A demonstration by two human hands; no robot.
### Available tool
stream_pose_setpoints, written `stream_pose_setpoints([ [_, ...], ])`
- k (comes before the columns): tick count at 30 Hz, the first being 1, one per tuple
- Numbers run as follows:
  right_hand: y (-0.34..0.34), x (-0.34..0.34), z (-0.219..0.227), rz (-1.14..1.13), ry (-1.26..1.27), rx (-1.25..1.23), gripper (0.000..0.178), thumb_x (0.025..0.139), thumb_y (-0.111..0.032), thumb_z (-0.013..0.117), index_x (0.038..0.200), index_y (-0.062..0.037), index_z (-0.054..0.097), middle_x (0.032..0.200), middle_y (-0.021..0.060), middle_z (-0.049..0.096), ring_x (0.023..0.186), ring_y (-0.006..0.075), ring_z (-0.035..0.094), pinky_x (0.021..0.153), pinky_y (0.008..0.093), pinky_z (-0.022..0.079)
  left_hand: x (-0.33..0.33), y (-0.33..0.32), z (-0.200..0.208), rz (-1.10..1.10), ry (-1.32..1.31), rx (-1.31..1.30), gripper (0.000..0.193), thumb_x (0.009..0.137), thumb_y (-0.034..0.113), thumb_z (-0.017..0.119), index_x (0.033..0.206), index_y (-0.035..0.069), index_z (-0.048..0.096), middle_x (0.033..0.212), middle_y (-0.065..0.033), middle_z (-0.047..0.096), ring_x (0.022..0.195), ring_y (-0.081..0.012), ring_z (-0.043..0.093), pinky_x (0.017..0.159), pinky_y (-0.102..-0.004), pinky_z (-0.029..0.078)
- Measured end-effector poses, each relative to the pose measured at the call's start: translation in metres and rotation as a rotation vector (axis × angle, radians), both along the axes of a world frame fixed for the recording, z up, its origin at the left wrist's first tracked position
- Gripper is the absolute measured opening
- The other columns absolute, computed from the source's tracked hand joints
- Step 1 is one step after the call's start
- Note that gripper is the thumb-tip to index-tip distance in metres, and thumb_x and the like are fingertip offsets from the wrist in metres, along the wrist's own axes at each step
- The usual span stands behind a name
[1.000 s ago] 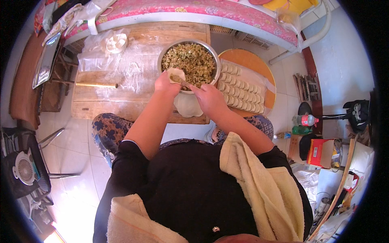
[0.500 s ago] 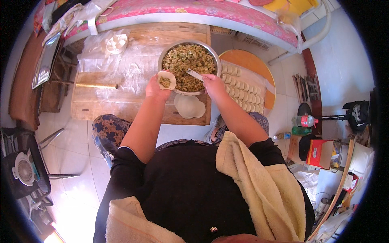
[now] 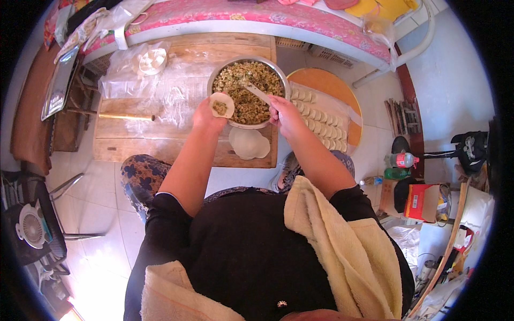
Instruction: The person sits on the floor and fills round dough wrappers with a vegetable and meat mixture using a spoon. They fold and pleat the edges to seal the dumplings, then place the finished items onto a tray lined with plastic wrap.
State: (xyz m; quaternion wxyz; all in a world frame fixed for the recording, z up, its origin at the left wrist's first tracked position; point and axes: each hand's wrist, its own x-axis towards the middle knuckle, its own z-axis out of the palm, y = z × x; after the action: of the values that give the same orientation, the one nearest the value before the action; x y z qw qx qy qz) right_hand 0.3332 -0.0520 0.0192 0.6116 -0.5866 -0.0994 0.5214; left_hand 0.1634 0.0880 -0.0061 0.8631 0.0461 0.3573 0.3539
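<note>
My left hand point(image 3: 209, 117) cups a round dumpling wrapper point(image 3: 228, 100), and a small heap of chopped filling point(image 3: 220, 108) lies in its middle. Beside it, at the near rim, stands a large metal bowl point(image 3: 210, 78) full of the same brown and green filling point(image 3: 249, 75). In my right hand point(image 3: 284, 113), closed around one end, is a flat pale spatula point(image 3: 258, 93); its far tip reaches over the filling, and I cannot tell whether it touches. Just below the bowl, several flat wrappers point(image 3: 249, 144) overlap on the wooden board point(image 3: 176, 152).
Rows of folded dumplings point(image 3: 321, 120) cover a sheet on a round orange board point(image 3: 342, 88) at the right. A rolling pin point(image 3: 126, 116) lies at the left. Farther back is a white bowl of dough pieces point(image 3: 152, 61) on plastic film. A flowered bed edge point(image 3: 251, 20) bounds the far side.
The spatula's tip has swung up and slightly left over the filling as my right hand turned. My left hand holds the filled wrapper nearly where it was.
</note>
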Motion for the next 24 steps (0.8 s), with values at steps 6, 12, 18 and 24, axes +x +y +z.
stream_pose_setpoints([
  [6,-0.014,-0.013,0.001,0.245,-0.768,0.147,0.026,0.094,-0.013,0.049,0.116,-0.0079,0.062,0.067,0.0043,0.049,0.060,0.0181,0.049,0.057,0.0334,0.042,0.020,-0.009,0.023,-0.115,-0.047,-0.018,0.043,0.101,0.024,0.019,0.125,-0.001,0.046,0.121,-0.0181,0.054,0.113,-0.0319,0.051,0.101,-0.0472,0.040],
  [12,-0.035,-0.024,0.027,0.285,-1.523,0.302,0.030,0.084,-0.006,0.058,0.113,-0.0108,0.065,0.069,0.0113,0.049,0.064,0.0289,0.050,0.059,0.0386,0.041,0.021,-0.011,0.020,-0.101,-0.128,-0.128,0.046,0.102,0.026,0.018,0.125,-0.003,0.045,0.126,-0.0185,0.051,0.116,-0.0335,0.048,0.105,-0.0498,0.035],
  [18,-0.040,-0.029,0.034,0.391,-1.684,0.290,0.032,0.079,-0.006,0.060,0.111,-0.0110,0.065,0.072,0.0106,0.047,0.070,0.0279,0.052,0.061,0.0398,0.044,0.020,-0.012,0.019,-0.138,-0.172,-0.147,0.045,0.101,0.026,0.020,0.125,-0.004,0.044,0.124,-0.0189,0.051,0.115,-0.0336,0.048,0.104,-0.0490,0.036],
  [24,-0.042,-0.019,0.029,0.420,-1.635,0.253,0.031,0.081,-0.006,0.059,0.112,-0.0099,0.065,0.075,0.0106,0.055,0.072,0.0284,0.056,0.064,0.0398,0.046,0.013,-0.007,0.007,-0.124,-0.104,-0.190,0.042,0.101,0.024,0.022,0.121,-0.003,0.047,0.122,-0.0187,0.054,0.111,-0.0331,0.052,0.097,-0.0491,0.042],
])
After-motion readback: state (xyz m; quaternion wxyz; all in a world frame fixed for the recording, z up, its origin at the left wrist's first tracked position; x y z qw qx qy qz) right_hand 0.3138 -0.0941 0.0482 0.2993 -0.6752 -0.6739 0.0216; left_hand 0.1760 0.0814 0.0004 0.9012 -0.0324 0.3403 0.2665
